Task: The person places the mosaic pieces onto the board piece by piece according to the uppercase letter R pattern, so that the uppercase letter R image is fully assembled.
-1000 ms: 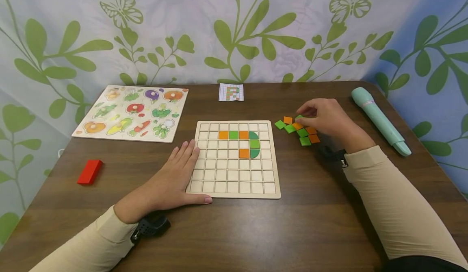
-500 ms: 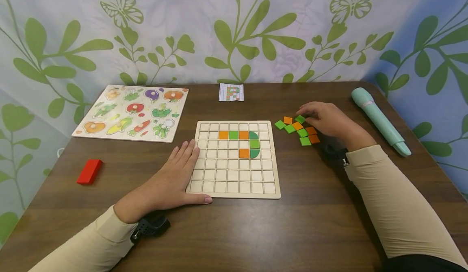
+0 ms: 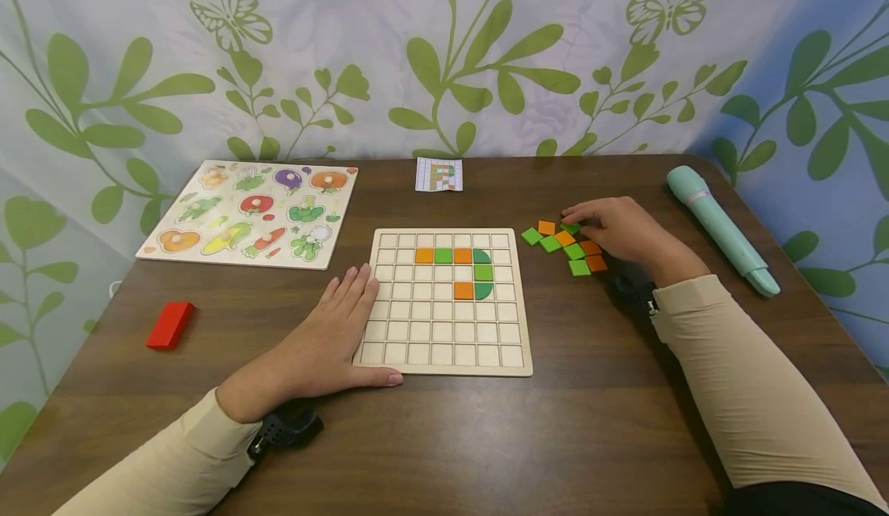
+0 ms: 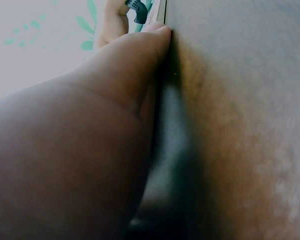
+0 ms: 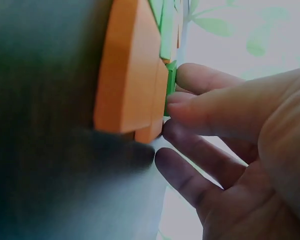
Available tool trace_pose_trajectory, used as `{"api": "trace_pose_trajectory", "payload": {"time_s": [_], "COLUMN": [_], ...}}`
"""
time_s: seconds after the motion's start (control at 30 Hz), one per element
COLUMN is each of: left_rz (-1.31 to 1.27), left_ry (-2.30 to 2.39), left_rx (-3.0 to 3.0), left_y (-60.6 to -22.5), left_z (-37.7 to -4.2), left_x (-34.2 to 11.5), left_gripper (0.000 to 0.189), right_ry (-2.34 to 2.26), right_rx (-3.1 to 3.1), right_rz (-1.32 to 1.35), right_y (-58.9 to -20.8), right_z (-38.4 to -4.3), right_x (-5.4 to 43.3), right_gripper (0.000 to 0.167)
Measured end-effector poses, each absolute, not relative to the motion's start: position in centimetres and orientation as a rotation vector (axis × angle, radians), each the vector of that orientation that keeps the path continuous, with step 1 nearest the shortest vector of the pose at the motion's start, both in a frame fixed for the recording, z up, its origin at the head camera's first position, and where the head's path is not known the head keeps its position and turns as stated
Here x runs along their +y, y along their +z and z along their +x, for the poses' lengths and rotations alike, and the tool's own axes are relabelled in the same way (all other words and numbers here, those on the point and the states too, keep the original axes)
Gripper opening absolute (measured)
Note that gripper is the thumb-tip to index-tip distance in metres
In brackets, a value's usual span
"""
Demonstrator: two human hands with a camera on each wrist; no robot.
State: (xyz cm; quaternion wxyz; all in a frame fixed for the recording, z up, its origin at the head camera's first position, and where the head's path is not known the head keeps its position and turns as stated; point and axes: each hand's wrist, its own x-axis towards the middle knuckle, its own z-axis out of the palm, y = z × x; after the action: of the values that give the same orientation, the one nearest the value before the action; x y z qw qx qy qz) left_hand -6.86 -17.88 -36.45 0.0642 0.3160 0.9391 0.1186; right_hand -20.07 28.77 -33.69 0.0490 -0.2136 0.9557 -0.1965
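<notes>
My left hand (image 3: 326,338) lies with straight fingers along the left edge of a square wooden grid board (image 3: 413,335), its thumb by the near corner. Set in the board's cells are orange and green square tiles and two dark green rounded pieces (image 3: 482,291), forming a hooked shape. To the right of the board, my right hand (image 3: 618,231) has thumb and fingertips at a green tile (image 3: 570,228) on the far side of a loose group of tiles. The right wrist view shows thumb and index finger pinching at that green tile (image 5: 171,90), beside orange tiles (image 5: 132,75).
A small pattern card (image 3: 439,175) lies behind the board. Back left is a vegetable puzzle board (image 3: 278,215); a red block (image 3: 170,325) lies nearer on the left. A mint-green microphone (image 3: 722,229) lies at the right. A leaf-patterned cloth (image 3: 444,53) hangs behind the table.
My right hand has shifted slightly, its fingers first baring the green tile at the back of the group, then closing in around it. The left hand stays put.
</notes>
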Motion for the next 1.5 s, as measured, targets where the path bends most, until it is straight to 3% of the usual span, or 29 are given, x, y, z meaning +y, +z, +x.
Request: {"api": "trace_pose_trajectory", "payload": {"time_s": [0.4,0.87,1.5], "left_rz": [0.942,0.955,0.947], "left_ry": [0.344,0.347,0.343], "left_rx": [2.835,2.840,2.834], "left_y": [-36.5,-36.5,-36.5], "left_z": [-7.0,-6.9,-6.9], "left_x": [-17.9,-17.9,-17.9], "left_gripper": [0.137,0.137,0.137], "right_ry": [-0.649,-0.662,-0.730], "right_rx": [2.961,2.958,2.974], "right_rz": [-0.529,-0.479,-0.661], "right_y": [-33.6,-33.4,-32.7], "right_z": [-19.9,-19.8,-19.1], "right_x": [28.4,28.4,26.0], "right_gripper": [0.024,0.024,0.024]}}
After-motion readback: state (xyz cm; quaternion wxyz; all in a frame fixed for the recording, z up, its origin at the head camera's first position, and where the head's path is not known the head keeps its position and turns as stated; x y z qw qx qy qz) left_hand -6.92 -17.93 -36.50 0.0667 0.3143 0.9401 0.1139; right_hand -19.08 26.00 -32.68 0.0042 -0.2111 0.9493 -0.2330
